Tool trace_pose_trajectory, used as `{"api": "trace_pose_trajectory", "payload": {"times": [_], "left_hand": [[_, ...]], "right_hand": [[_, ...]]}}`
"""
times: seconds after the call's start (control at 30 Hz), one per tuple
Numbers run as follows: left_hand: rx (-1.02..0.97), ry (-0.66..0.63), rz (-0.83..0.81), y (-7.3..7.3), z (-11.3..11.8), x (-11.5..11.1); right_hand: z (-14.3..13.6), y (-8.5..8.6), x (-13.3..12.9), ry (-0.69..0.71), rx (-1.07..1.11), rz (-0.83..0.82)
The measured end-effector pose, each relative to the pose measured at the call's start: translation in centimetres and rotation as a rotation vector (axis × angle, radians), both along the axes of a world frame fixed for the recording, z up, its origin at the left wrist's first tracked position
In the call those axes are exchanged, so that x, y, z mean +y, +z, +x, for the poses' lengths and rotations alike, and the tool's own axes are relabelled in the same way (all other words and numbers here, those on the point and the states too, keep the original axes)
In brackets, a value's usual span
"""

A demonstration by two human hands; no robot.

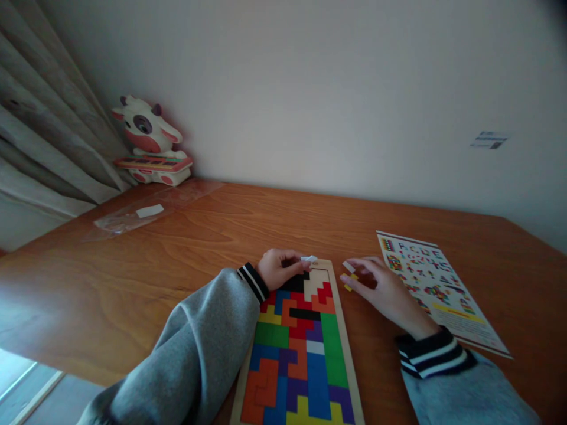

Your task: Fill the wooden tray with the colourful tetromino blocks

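Note:
A wooden puzzle board point(346, 345) lies upright-on in front of me, filled with coloured block pieces apart from a bare wood patch near its top right. My left hand point(280, 268) is over the board's far end, thumb and forefinger closed on a small white puzzle piece point(309, 258). A black piece point(292, 284) shows beneath it. Just right of the board, my right hand point(376, 283) pinches another white puzzle piece point(349, 267). A yellow piece point(348, 288) shows around its thumb; whether it is held or lies on the table, I cannot tell.
A printed sheet of coloured figures point(432, 280) lies on the wooden table point(283, 212) at right. A clear plastic bag point(119, 223) with a white label is at left. Behind it a toy cow with a keyboard point(153, 162) stands by the curtain point(48, 118) and wall.

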State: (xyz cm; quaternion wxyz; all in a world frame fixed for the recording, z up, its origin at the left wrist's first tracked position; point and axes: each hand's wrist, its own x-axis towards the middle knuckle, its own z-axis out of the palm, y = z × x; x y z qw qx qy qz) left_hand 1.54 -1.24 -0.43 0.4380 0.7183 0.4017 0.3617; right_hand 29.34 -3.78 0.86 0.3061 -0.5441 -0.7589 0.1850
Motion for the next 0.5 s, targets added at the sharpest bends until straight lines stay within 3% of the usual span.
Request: {"api": "trace_pose_trajectory", "payload": {"times": [0.17, 0.5], "left_hand": [[-0.004, 0.001, -0.004, -0.1, 0.0, 0.0], [-0.003, 0.0, 0.003, -0.2, 0.1, 0.1]], "right_hand": [[1.3, -0.8, 0.4, 0.011, -0.027, -0.064], [1.0, -0.1, 0.4, -0.11, 0.355, -0.275]]}}
